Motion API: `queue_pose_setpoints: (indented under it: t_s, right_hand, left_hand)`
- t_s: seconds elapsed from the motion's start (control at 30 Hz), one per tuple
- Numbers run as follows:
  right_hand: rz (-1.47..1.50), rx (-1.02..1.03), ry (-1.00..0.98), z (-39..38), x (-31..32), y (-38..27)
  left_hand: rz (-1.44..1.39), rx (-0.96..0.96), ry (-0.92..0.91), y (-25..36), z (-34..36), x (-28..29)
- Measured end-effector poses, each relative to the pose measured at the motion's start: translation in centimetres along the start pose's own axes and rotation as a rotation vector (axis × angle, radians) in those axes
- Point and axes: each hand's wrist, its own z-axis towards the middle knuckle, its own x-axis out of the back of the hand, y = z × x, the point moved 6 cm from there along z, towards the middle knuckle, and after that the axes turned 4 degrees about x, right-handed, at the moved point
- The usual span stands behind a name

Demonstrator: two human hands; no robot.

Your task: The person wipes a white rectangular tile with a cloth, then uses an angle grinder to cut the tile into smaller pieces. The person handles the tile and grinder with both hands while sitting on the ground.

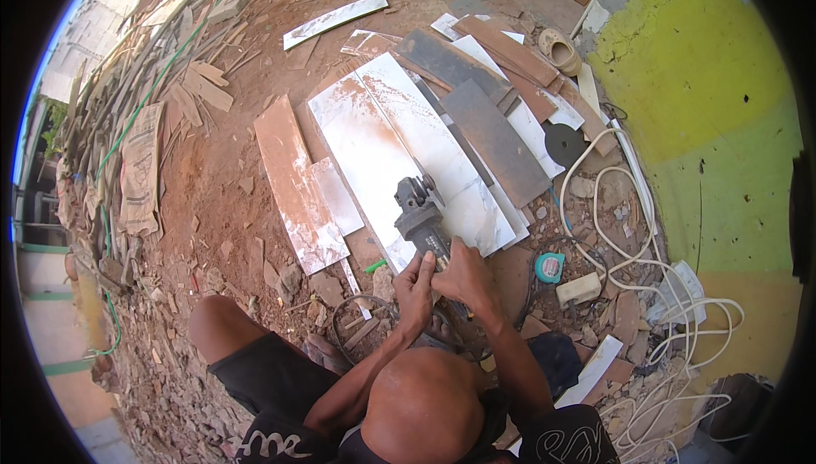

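Observation:
My left hand (416,290) and my right hand (466,275) both grip the body of a black angle grinder (416,223), fingers wrapped round its near end. The grinder's cutting disc (429,192) stands upright on a large white marble-look tile (348,128) dusted with brown powder, in line with a long straight line along the tile. I cannot tell whether the disc is spinning. A narrow white offcut (353,285) and a green marker-like stick (375,267) lie near my left hand.
Brown, white and dark tile pieces (497,141) surround the work. At right lie a teal tape measure (550,267), black disc (563,146), coiled white cord (637,243) and yellow-green wall (680,56). Rubble, wooden strips and a sack (140,166) cover the left. A bald head (423,400) shows below.

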Motion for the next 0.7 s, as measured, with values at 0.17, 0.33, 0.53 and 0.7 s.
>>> queue_pose_setpoints:
  t_s: [0.17,0.33,0.53,0.7]
  right_hand:
    - [0.012,-0.035,-0.022,-0.2,0.2,-0.3]
    - [0.020,-0.017,0.006,0.0,0.6,-1.2]
    - [0.015,-0.014,-0.003,0.4,0.6,-1.3]
    - [0.018,-0.015,0.008,0.2,0.4,-1.2]
  left_hand:
    - [-0.009,-0.011,0.005,0.1,0.0,0.0]
    - [-0.032,0.001,0.016,0.2,0.6,0.1]
    - [-0.078,0.002,0.002,0.4,0.9,0.0]
    - [-0.025,0.010,0.013,0.0,0.8,0.3]
